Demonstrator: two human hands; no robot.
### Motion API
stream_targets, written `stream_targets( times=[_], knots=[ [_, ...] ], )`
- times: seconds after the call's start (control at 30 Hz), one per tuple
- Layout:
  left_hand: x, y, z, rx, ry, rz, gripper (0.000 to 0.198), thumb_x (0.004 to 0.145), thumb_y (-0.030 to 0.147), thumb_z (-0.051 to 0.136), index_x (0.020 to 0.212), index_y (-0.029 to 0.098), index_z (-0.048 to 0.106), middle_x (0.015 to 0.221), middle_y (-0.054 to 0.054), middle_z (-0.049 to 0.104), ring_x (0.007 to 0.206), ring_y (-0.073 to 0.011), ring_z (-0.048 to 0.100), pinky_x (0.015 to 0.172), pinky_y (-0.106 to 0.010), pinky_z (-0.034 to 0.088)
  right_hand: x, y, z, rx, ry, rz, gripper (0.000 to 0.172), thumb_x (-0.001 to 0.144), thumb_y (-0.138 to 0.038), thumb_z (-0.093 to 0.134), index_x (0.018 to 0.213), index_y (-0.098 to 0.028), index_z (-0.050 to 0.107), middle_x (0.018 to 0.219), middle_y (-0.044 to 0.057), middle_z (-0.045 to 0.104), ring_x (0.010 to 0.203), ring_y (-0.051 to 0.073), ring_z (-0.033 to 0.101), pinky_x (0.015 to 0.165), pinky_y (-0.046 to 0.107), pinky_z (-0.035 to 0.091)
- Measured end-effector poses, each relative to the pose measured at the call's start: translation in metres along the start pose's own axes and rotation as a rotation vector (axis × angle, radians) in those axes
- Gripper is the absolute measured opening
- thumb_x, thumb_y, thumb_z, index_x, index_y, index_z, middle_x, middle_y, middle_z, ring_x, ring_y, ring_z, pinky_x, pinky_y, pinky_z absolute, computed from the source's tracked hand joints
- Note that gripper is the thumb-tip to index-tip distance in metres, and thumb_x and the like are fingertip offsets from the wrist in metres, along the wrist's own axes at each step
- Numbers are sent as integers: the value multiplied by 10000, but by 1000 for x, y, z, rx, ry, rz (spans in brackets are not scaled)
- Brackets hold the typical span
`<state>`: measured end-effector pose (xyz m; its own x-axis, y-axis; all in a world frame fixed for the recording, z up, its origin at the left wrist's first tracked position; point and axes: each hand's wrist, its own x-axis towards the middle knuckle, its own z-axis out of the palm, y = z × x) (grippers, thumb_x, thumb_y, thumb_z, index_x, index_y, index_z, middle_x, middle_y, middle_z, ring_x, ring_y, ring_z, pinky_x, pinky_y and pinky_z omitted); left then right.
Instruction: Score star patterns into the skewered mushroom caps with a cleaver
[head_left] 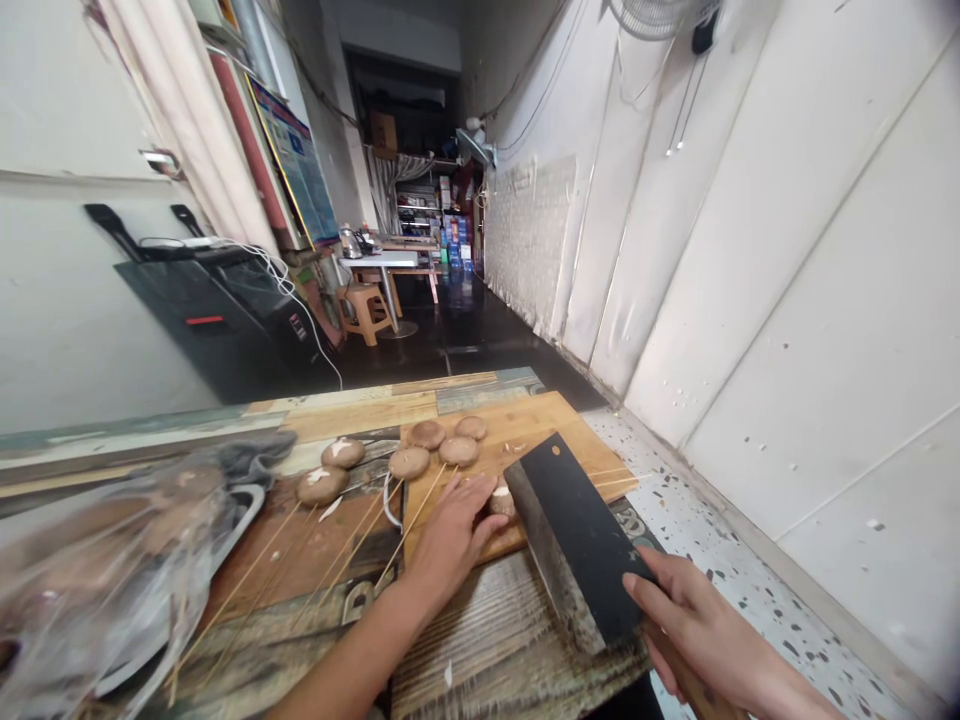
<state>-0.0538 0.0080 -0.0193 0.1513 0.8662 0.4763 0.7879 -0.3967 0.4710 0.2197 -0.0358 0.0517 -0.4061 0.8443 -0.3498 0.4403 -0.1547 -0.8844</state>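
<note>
My right hand [686, 610] is wrapped round the handle of a cleaver [581, 545], its broad dark blade slanting over the right part of a wooden cutting board [540, 415]. Just left of the blade, the fingers and thumb of my left hand [457, 520] pinch a brown shiitake mushroom [501, 497] with a pale cut on its cap. The blade hides part of it; I cannot tell whether they touch. Several uncut mushrooms [459, 452] sit at the board's far left. Beyond its left edge, two mushrooms [322, 485] show white carved marks on their caps.
Thin wooden skewers [247, 570] lie across the patterned tabletop [480, 640]. At left, a clear plastic bag [112, 580] of mushrooms rests in a white tray [251, 515], a grey cloth [259, 455] behind it. A white wall [750, 300] runs along the right.
</note>
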Motion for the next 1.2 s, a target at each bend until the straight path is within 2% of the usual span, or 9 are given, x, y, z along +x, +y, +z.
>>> stream_targets(
  times=[0.23, 0.37, 0.43, 0.53, 0.6, 0.67, 0.8, 1.07, 1.2],
  knots=[
    [2, 1, -3, 4, -11, -21, 394, 840, 337, 614, 1207, 194, 595, 1234, -107, 646, 1160, -264, 593, 1071, -521, 386, 16, -12, -6, 55, -23, 37, 228, 902, -454, 431, 868, -232, 389, 329, -96, 473, 299, 117, 419, 347, 199, 333],
    [2, 12, -3, 9, -7, -24, 367, 857, 366, 581, 1186, 203, 596, 1159, -94, 678, 1112, -261, 606, 1036, -503, 415, 4, -23, -10, -171, 44, -1, 230, 950, -417, 344, 845, -226, 417, 371, -73, 485, 329, 134, 472, 395, 232, 402],
    [0, 21, -1, 22, -3, -48, 375, 855, 383, 581, 1178, 193, 591, 1116, -97, 679, 1067, -263, 609, 987, -489, 452, -7, -23, -6, -462, 186, -190, 242, 965, -367, 335, 793, -226, 428, 435, -36, 528, 357, 150, 519, 414, 254, 425],
    [-2, 30, 6, 31, 50, -77, 308, 839, 342, 599, 1095, 172, 614, 1049, -102, 678, 996, -265, 617, 894, -462, 506, -20, -12, 5, -983, 396, -616, 220, 937, -180, 315, 868, -165, 524, 607, 68, 652, 432, 189, 594, 423, 287, 457],
    [-5, 30, 11, 11, 110, -35, 215, 829, 252, 578, 1021, 166, 628, 1009, -99, 679, 975, -260, 624, 865, -451, 522, -25, -2, 13, -1287, 419, -836, 298, 844, -49, 323, 1021, -59, 562, 802, 173, 723, 520, 222, 654, 432, 303, 496],
    [-8, 25, 16, -15, 169, 42, 212, 804, 175, 538, 994, 160, 630, 991, -102, 680, 971, -257, 631, 867, -453, 528, -28, 7, 19, -1523, 407, -936, 402, 762, 2, 354, 1106, 13, 561, 942, 231, 723, 566, 241, 679, 423, 312, 515],
    [-13, 16, 18, -22, 210, 119, 273, 781, 136, 497, 1024, 161, 619, 997, -103, 683, 974, -248, 636, 900, -455, 521, -32, 11, 24, -1740, 404, -904, 395, 748, -13, 404, 1075, 4, 627, 956, 225, 729, 509, 248, 659, 369, 323, 499],
    [-9, 25, 10, -3, 248, 156, 206, 793, 128, 477, 915, 190, 632, 867, -57, 697, 828, -209, 649, 776, -374, 549, -37, 6, 31, -1762, 447, -838, 385, 719, -45, 474, 1046, -33, 677, 987, 211, 727, 513, 230, 664, 365, 284, 508],
    [-8, 26, 9, -23, 237, 132, 158, 809, 154, 492, 859, 194, 636, 844, -51, 695, 816, -206, 646, 781, -380, 547, -37, 5, 32, -1758, 462, -851, 384, 711, -56, 480, 1036, -24, 681, 964, 221, 729, 477, 233, 646, 338, 293, 493]
  ],
)
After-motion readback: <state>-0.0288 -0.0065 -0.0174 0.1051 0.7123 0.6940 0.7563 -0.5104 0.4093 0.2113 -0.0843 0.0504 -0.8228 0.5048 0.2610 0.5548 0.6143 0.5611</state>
